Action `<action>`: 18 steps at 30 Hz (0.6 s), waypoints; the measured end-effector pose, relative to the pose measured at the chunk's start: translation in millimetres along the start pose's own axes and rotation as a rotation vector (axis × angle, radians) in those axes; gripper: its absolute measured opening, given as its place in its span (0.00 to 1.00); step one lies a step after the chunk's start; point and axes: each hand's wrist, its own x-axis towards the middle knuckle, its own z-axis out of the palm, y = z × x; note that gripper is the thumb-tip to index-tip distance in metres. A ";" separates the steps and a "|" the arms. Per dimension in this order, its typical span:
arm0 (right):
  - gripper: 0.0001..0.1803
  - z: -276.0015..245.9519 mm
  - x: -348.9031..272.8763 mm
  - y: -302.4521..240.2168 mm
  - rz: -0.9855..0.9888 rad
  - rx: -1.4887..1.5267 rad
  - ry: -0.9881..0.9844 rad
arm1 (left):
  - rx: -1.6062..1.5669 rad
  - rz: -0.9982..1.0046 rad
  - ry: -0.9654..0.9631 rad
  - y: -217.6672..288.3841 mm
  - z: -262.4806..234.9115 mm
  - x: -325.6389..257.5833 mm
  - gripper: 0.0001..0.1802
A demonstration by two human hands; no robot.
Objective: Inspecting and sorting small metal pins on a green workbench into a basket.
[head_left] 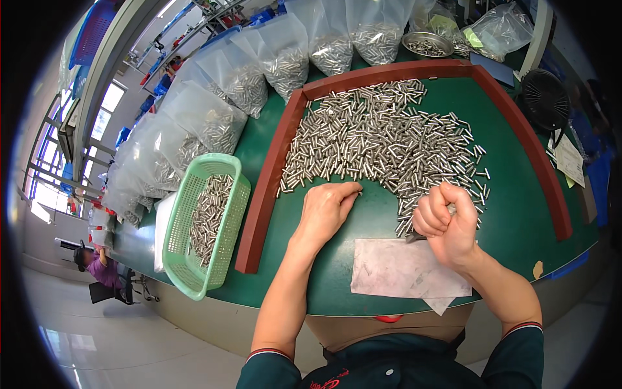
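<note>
Head view of a green tabletop with a curved near edge, bordered on its left, far and right sides by a raised reddish-brown rim. A wide heap of small silver metal pins covers the middle and far part of the tabletop inside the rim. The left hand lies palm down at the near edge of the heap, its fingers drawn together and its fingertips touching the nearest pins. The right hand is curled into a loose fist at the near right side of the heap; a few pins show at its lower edge, but whether they are gripped cannot be told. A worn grey sheet of paper lies flat by the near edge, just beside the right wrist. Outside the rim, at the left edge of the tabletop, a light green plastic basket holds more pins. Clear plastic bags part-filled with pins stand in a row along the left and far edges, and a round metal bowl of pins sits at the far edge. A small black fan stands at the far right corner. The room beyond shows a pale glossy floor, bright windows on the left, and a seated person in purple, well apart from the tabletop.
</note>
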 end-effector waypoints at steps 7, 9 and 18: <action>0.22 -1.1 -1.3 -0.9 -0.008 0.032 -0.008 | -0.662 -0.398 -0.078 -2.0 -4.9 1.2 0.05; 0.22 -1.7 -1.5 -0.5 -0.013 0.033 -0.016 | -1.335 -0.508 -0.140 -1.5 -12.5 -2.0 0.07; 0.22 0.1 -1.0 -1.2 -0.004 0.028 0.003 | -1.568 -0.435 -0.175 -9.1 -5.6 -5.3 0.06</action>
